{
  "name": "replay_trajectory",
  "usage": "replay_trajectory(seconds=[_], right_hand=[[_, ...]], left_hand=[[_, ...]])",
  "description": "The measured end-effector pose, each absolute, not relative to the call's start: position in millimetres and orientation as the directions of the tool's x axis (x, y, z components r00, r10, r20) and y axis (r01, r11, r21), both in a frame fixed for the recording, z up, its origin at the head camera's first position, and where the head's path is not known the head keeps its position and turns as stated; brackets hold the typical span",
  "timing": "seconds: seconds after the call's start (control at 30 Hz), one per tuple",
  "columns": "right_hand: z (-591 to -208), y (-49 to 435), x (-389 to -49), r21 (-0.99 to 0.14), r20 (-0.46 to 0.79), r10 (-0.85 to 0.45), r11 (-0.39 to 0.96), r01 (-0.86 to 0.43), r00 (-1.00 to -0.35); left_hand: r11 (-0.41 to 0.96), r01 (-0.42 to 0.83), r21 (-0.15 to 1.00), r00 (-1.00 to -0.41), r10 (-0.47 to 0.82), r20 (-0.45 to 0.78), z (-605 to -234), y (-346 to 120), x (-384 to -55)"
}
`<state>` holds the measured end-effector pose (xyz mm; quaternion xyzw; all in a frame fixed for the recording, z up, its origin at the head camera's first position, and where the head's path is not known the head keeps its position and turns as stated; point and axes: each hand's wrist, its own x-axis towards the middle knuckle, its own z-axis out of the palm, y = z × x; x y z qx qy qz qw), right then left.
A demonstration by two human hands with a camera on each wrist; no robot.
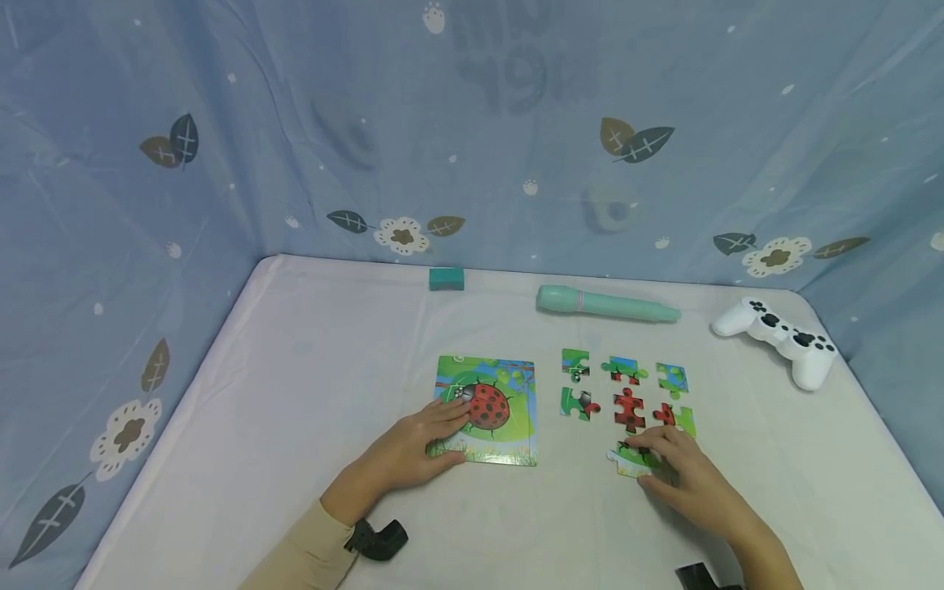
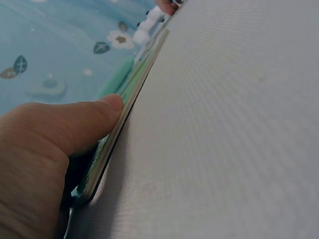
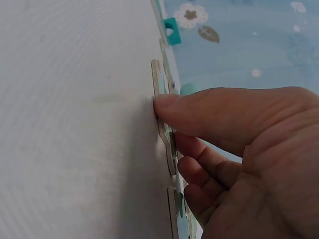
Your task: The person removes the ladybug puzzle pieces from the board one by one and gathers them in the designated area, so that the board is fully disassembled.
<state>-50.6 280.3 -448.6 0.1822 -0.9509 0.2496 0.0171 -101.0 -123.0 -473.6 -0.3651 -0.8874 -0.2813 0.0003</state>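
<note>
A square ladybug picture board point(image 1: 519, 410) lies on the white table. My left hand point(image 1: 416, 442) rests on its left side, fingers stretched over the picture and the thumb at the near edge, as the left wrist view also shows. To the right, my right hand point(image 1: 689, 479) holds a green jigsaw piece point(image 1: 628, 464) between thumb and fingers, low at the tabletop. Beyond it lie separate pieces in rows, among them a red spotted piece point(image 1: 629, 410) and a red-and-green piece point(image 1: 685, 420). Another piece point(image 3: 172, 211) shows beside the right fingers, mostly hidden by the hand in the head view.
At the back stand a teal block point(image 1: 446, 279) and a mint-green microphone-shaped stick point(image 1: 608, 304). A white game controller point(image 1: 774, 338) lies at the back right. Blue patterned cloth point(image 1: 472, 147) hangs behind the table and along its sides.
</note>
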Motion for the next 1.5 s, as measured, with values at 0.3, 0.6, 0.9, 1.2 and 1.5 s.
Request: replay_trajectory(seconds=[0.3,0.6,0.9,1.2,1.5], right_hand=[[-449,280,-51,-0.552,0.150,-0.305,0.763,-0.336,-0.940],[-447,278,-55,-0.624,0.189,-0.310,0.695,-0.357,-0.932],[-436,249,-63,-0.712,0.144,-0.410,0.589,-0.382,-0.901],[-434,206,-80,-0.711,0.065,-0.511,0.579,-0.399,-0.857],[-432,149,-98,-0.720,0.038,-0.650,0.509,-0.472,-0.759]], left_hand=[[0.585,0.634,0.506,-0.745,0.637,0.197,-472,-123,-100],[0.573,0.639,0.513,-0.741,0.639,0.208,-473,-124,-100],[0.585,0.609,0.536,-0.759,0.625,0.181,-472,-124,-99],[0.541,0.608,0.581,-0.751,0.629,0.200,-470,-126,-102],[0.628,0.561,0.539,-0.804,0.568,0.175,-474,-145,-108]])
